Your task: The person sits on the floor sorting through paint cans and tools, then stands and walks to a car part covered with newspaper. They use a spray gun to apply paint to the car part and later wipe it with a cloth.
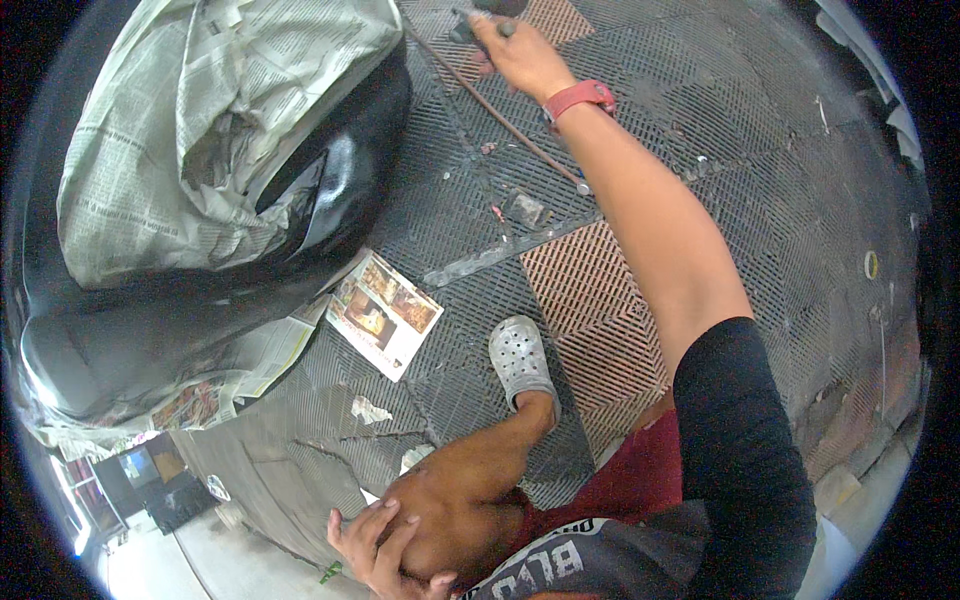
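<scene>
At the top, my right hand [518,55] is closed around a dark tool, apparently a spray gun [463,28], with a small round knob showing above the fingers. The top edge cuts it off partly. To its left stands a glossy black curved panel [345,190], its middle covered with crumpled newspaper [235,70]. My left hand [385,548] lies on my bent knee near the bottom edge, fingers apart and holding nothing.
A thin brown hose or rod [500,115] runs across the ribbed tile floor [450,350]. A printed leaflet [385,312] lies by the panel. My foot in a grey clog [518,355] is on the tiles. A roll of tape [871,265] is far right.
</scene>
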Demonstrator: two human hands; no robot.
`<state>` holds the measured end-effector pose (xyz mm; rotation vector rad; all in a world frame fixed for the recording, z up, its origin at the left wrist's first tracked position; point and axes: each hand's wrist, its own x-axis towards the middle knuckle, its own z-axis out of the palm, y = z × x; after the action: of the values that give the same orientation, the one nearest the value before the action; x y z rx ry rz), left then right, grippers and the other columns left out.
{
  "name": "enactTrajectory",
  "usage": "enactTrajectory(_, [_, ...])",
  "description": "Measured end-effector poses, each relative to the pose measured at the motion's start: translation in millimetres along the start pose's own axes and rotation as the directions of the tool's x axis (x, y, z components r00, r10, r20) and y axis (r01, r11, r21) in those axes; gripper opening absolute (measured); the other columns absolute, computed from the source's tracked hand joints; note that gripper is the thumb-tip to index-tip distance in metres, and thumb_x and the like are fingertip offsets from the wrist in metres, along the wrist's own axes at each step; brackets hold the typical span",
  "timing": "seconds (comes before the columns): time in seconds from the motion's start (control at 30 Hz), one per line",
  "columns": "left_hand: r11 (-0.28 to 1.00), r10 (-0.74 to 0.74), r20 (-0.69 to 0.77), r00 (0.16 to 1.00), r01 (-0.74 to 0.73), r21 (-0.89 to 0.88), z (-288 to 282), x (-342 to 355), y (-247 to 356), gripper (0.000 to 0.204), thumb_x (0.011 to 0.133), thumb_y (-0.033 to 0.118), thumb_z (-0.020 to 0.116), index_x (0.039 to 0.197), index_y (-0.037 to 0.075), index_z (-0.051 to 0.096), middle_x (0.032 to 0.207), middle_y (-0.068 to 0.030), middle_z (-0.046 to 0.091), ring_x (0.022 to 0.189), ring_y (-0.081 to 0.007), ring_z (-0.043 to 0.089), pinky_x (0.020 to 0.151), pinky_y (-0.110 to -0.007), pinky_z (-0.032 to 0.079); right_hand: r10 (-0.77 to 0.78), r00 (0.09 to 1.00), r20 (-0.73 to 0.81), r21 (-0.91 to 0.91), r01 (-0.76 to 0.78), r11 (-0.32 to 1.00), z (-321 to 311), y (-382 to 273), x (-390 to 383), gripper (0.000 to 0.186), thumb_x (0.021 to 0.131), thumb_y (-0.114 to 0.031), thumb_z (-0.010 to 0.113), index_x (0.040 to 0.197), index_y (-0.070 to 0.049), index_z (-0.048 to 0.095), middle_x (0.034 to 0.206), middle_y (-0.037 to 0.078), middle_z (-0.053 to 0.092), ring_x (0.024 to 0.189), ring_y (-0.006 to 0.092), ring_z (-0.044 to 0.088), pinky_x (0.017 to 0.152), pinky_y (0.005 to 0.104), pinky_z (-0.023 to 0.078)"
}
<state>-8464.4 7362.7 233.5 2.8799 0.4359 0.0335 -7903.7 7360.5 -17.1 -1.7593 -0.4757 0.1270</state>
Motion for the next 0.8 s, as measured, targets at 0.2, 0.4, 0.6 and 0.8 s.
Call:
enactTrajectory(0.2, [0.984, 0.164, 0.062, 0.985, -0.159, -0.075, 25, 44, -19, 0.069, 0.082, 0.069, 0.07, 0.113, 0.008, 0.078, 0.127, -0.0186, 0.072, 0.115, -0.0374, 0.069, 0.123, -0.066, 0.026, 0.023, 0.983, 0.182, 0.064, -0.035, 0.997, -30, -3, -64, 0.062, 0.111, -0.057, 0.051, 0.126, 0.0, 0.072, 0.097, 0.009, 0.08, 0.068, 0.0156, 0.069, 0.062, 0.0315, 0.055])
enactTrajectory(0.4, [0.923, 0.336, 0.153, 0.929, -0.294, -0.247, 60, 173, -15, 0.061, 0.082, 0.05, 0.079, 0.124, 0.007, 0.074, 0.134, -0.0184, 0.07, 0.122, -0.0356, 0.067, 0.125, -0.062, 0.026, 0.217, 0.905, 0.366, 0.161, -0.291, 0.943, -57, -38, -88, 0.062, 0.111, -0.057, 0.053, 0.138, -0.003, 0.069, 0.095, 0.008, 0.079, 0.078, 0.0131, 0.075, 0.049, 0.0272, 0.053])
enactTrajectory(0.6, [0.875, 0.412, 0.256, 0.874, -0.302, -0.378, 99, 257, 1, 0.054, 0.083, 0.04, 0.083, 0.126, 0.01, 0.073, 0.139, -0.012, 0.07, 0.127, -0.0329, 0.065, 0.125, -0.057, 0.029, 0.241, 0.894, 0.378, 0.177, -0.325, 0.929, -67, -57, -50, 0.064, 0.113, -0.059, 0.045, 0.124, -0.002, 0.072, 0.084, 0.005, 0.077, 0.049, 0.011, 0.056, 0.046, 0.0273, 0.047])
enactTrajectory(0.8, [0.901, 0.387, 0.31, 0.869, -0.284, -0.328, 103, 292, -9, 0.05, 0.084, 0.039, 0.08, 0.123, 0.007, 0.074, 0.135, -0.0126, 0.071, 0.126, -0.032, 0.065, 0.124, -0.055, 0.031, 0.17, 0.897, 0.408, 0.284, -0.302, 0.91, -55, -30, -25, 0.061, 0.113, -0.057, 0.047, 0.12, -0.002, 0.074, 0.084, 0.005, 0.076, 0.053, 0.0105, 0.061, 0.045, 0.0263, 0.049])
